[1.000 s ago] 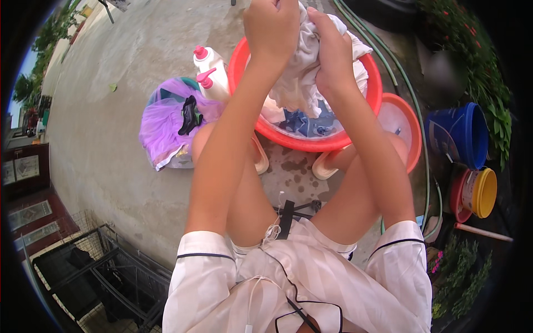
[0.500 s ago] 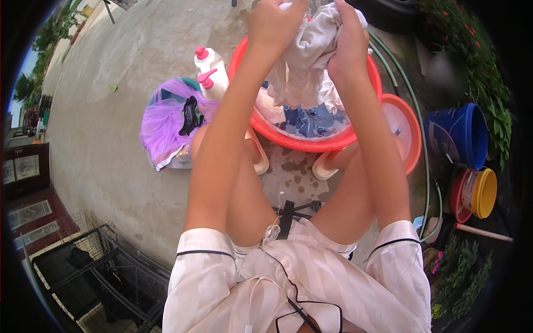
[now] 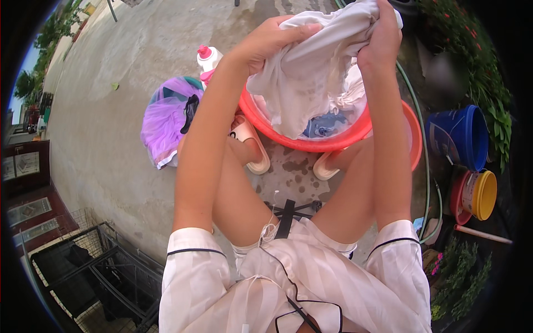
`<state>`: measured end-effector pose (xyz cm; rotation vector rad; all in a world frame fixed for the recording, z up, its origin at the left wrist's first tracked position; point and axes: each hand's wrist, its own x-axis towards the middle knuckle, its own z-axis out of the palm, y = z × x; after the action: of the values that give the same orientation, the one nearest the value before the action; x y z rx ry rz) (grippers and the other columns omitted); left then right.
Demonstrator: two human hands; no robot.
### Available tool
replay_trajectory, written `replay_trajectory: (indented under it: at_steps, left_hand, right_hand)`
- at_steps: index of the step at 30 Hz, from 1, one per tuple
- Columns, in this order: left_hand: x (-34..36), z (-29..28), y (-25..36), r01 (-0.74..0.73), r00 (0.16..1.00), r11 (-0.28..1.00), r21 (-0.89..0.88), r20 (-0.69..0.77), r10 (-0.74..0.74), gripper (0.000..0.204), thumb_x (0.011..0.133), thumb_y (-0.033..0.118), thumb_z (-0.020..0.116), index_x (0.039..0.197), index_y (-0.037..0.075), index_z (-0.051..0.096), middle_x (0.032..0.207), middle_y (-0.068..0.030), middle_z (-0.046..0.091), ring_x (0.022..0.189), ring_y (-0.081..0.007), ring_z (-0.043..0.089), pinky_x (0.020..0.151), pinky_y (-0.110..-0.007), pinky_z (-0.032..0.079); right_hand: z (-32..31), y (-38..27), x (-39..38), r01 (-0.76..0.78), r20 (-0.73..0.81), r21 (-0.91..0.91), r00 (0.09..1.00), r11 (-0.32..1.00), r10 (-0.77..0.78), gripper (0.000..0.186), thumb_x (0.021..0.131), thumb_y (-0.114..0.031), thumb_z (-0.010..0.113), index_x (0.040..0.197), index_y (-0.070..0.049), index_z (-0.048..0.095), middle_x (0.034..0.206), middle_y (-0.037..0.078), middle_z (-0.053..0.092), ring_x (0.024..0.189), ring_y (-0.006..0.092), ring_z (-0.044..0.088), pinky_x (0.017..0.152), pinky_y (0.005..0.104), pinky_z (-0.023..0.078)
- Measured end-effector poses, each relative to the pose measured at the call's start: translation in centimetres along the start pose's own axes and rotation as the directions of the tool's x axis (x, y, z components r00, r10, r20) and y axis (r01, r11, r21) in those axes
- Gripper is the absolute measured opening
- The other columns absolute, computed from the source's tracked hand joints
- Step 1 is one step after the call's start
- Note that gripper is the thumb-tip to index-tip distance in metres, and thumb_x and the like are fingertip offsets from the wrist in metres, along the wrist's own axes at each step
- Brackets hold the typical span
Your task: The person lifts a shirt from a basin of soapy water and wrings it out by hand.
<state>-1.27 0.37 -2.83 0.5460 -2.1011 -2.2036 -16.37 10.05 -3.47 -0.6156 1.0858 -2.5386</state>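
A wet white garment [image 3: 311, 77] is stretched out between my two hands, hanging above a red basin [image 3: 336, 142]. My left hand [image 3: 269, 44] grips its left side, the thumb lying over the cloth. At the upper right my right hand [image 3: 383, 44] is closed on the other end. The garment's lower part droops over the basin's near side and hides some of what is inside. Below it, blue denim cloth [image 3: 325, 126] lies in sudsy water, with pale cloth [image 3: 352, 94] beside it.
Left of the basin stand a white bottle with a pink cap [image 3: 205, 53] and a tub of purple tulle [image 3: 161, 125]. A second orange-red basin [image 3: 413, 133], a green hose [image 3: 417, 111], a blue bucket [image 3: 458, 136] and a yellow bucket [image 3: 486, 194] are on the right.
The bunched garment is now spread wider and hangs lower over the basin. My hands have moved apart, the right one going further right and the left one slightly down.
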Motion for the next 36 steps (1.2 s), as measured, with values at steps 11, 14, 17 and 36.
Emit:
replay_trajectory:
  at_steps: [11, 14, 17, 36]
  left_hand:
    - [1.2, -1.3, -1.6, -0.531, 0.796, 0.762, -0.371, -0.526, 0.299, 0.029, 0.09, 0.019, 0.055, 0.111, -0.001, 0.057, 0.106, -0.0067, 0.061, 0.096, -0.0151, 0.057, 0.083, -0.029, 0.046]
    - [2.1, -1.7, -2.9, -0.499, 0.844, 0.694, -0.519, -0.472, 0.254, 0.028, 0.092, 0.02, 0.051, 0.112, 0.0, 0.057, 0.105, -0.0074, 0.061, 0.097, -0.0146, 0.057, 0.084, -0.028, 0.045]
    - [1.7, 0.7, -1.8, -0.58, 0.793, 0.69, -0.433, -0.496, 0.354, 0.029, 0.094, 0.021, 0.047, 0.11, 0.0, 0.057, 0.104, -0.0075, 0.061, 0.095, -0.0151, 0.057, 0.083, -0.028, 0.045]
    - [2.6, 0.9, -0.9, -0.579, 0.311, 0.611, 0.54, -0.547, 0.777, 0.03, 0.087, 0.02, 0.053, 0.093, -0.009, 0.059, 0.077, -0.0194, 0.064, 0.073, -0.026, 0.063, 0.065, -0.038, 0.046]
  right_hand:
    - [3.7, 0.8, -5.4, 0.25, 0.5, -0.53, 0.864, 0.81, 0.06, 0.03, 0.074, -0.032, 0.072, 0.081, -0.004, 0.063, 0.067, 0.002, 0.061, 0.061, 0.0101, 0.058, 0.057, 0.0258, 0.046]
    - [4.1, 1.2, -6.6, 0.515, 0.637, -0.561, 0.769, 0.648, -0.059, 0.02, 0.076, -0.016, 0.074, 0.083, -0.001, 0.063, 0.075, 0.001, 0.062, 0.065, 0.0086, 0.055, 0.061, 0.0216, 0.045]
    - [3.7, 2.2, -5.3, 0.429, 0.501, -0.538, 0.855, 0.725, -0.134, 0.023, 0.076, -0.022, 0.072, 0.08, -0.002, 0.063, 0.067, 0.003, 0.061, 0.057, 0.0114, 0.055, 0.056, 0.0253, 0.046]
    - [4.9, 3.8, -4.5, -0.09, 0.076, -0.051, 0.993, 0.995, 0.094, 0.027, 0.089, -0.016, 0.051, 0.107, 0.003, 0.057, 0.1, 0.007, 0.062, 0.087, 0.0141, 0.059, 0.075, 0.0273, 0.047]
